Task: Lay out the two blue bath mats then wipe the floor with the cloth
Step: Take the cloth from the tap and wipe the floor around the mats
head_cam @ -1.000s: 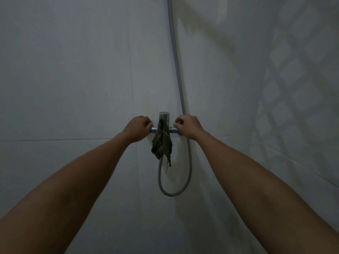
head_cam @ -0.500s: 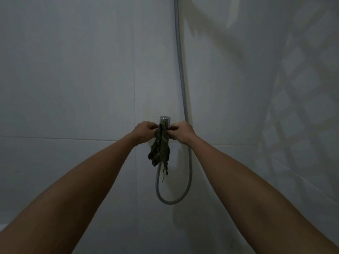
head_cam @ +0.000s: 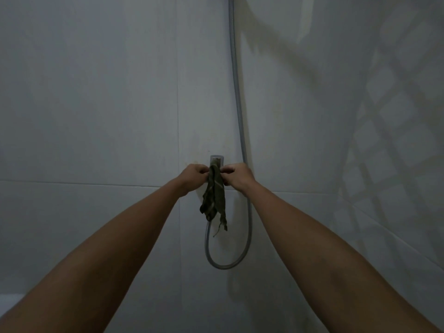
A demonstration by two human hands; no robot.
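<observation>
A dark green striped cloth [head_cam: 214,200] hangs from the metal shower tap [head_cam: 217,160] on the white tiled wall. My left hand [head_cam: 193,176] pinches the cloth's top edge from the left. My right hand [head_cam: 236,175] pinches it from the right. Both arms stretch straight out toward the wall. The lower part of the cloth dangles loose with a thread trailing. No blue bath mat is in view.
A grey shower hose [head_cam: 236,97] runs down the wall and loops below the tap [head_cam: 225,265]. White tiled walls meet in a corner on the right, with a lattice shadow [head_cam: 384,131] on the right wall.
Both hands slid inward along the tap bar from its ends until they met at the cloth's top and pinched it. The view shifted slightly.
</observation>
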